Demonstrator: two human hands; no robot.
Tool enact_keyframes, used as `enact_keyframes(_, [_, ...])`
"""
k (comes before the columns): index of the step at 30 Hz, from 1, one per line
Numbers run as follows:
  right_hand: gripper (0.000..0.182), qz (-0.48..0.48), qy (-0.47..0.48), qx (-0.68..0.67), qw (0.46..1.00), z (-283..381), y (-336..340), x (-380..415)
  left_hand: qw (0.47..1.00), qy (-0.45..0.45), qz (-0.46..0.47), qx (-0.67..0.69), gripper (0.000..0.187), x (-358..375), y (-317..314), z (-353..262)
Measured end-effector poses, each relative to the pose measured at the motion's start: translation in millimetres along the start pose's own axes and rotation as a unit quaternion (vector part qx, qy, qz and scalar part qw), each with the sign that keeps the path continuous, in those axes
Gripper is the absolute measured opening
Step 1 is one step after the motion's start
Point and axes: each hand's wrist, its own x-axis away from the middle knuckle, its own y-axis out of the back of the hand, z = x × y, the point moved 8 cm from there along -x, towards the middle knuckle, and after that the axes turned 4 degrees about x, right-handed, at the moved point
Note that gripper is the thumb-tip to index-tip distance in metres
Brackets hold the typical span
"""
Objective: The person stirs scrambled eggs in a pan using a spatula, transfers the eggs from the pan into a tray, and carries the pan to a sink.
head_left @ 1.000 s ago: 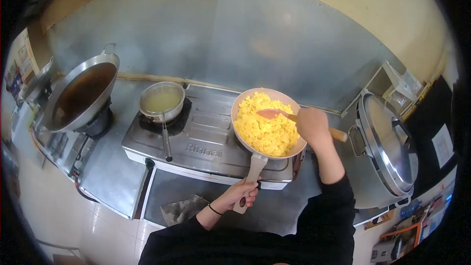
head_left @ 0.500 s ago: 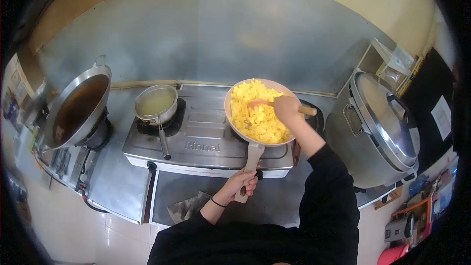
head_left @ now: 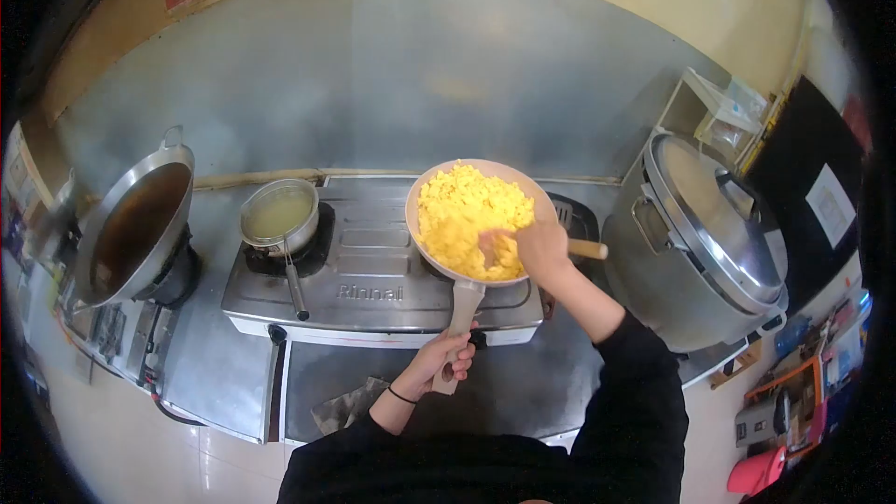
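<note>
My left hand [head_left: 445,361] is closed around the beige handle of a frying pan [head_left: 540,200], which sits over the right burner. Yellow scrambled egg [head_left: 476,201] fills much of the pan, with bare pan surface showing at its right side. In my right hand [head_left: 544,250] is a spatula with a wooden handle [head_left: 588,249], gripped above the pan's front right part. The spatula's pinkish blade is blurred and partly buried in the egg.
The pan is on a steel two-burner stove [head_left: 371,266]. A small saucepan [head_left: 280,215] with pale liquid sits on its left burner. Farther left stands a wok [head_left: 140,224] of brown liquid. A large lidded pot [head_left: 653,271] is at the right. A cloth [head_left: 350,406] lies in front.
My right hand has moved the spatula toward the front of the pan, and the egg there has shifted. My left hand keeps its hold on the handle. The camera view has shifted slightly.
</note>
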Motion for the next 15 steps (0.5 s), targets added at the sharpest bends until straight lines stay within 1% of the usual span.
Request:
enact_keyframes(2, [0.010,-0.023,-0.045,-0.015,0.999,-6.0,-28.0,-21.3,1.000,0.000,0.004,0.013,0.031,-0.3,3.1,1.1])
enact_keyframes(5, [0.009,-0.065,-0.033,0.028,0.997,-20.6,-31.5,-45.4,1.000,-0.004,0.009,0.018,0.030,-0.8,0.0,2.5])
enact_keyframes(6, [0.008,-0.058,-0.017,0.027,0.998,-24.3,-22.0,-44.8,1.000,-0.006,0.004,0.015,0.030,-0.6,0.9,2.5])
enact_keyframes(8, [0.008,-0.048,0.021,0.026,0.998,-38.4,21.9,-32.4,1.000,-0.012,0.002,0.013,0.031,-1.2,1.7,-0.6])
enact_keyframes(9, [0.008,-0.014,0.020,0.022,0.999,-45.6,38.8,-23.4,1.000,-0.011,0.002,0.014,0.031,-0.8,1.1,0.1])
enact_keyframes(10, [0.009,-0.024,0.046,0.038,0.998,-48.7,55.4,-11.3,1.000,-0.009,0.004,0.016,0.031,-0.8,0.3,0.1])
enact_keyframes(11, [0.009,-0.006,0.046,0.056,0.997,-50.4,62.7,-1.4,1.000,-0.009,0.000,0.016,0.031,-0.6,0.5,-0.3])
enact_keyframes(13, [0.010,0.032,0.045,0.092,0.994,-50.4,64.6,16.9,1.000,-0.005,-0.005,0.017,0.031,-0.5,0.6,0.3])
enact_keyframes(15, [0.010,0.036,0.053,0.110,0.992,-39.4,33.3,21.4,1.000,-0.002,-0.003,0.014,0.031,-0.6,0.4,0.2])
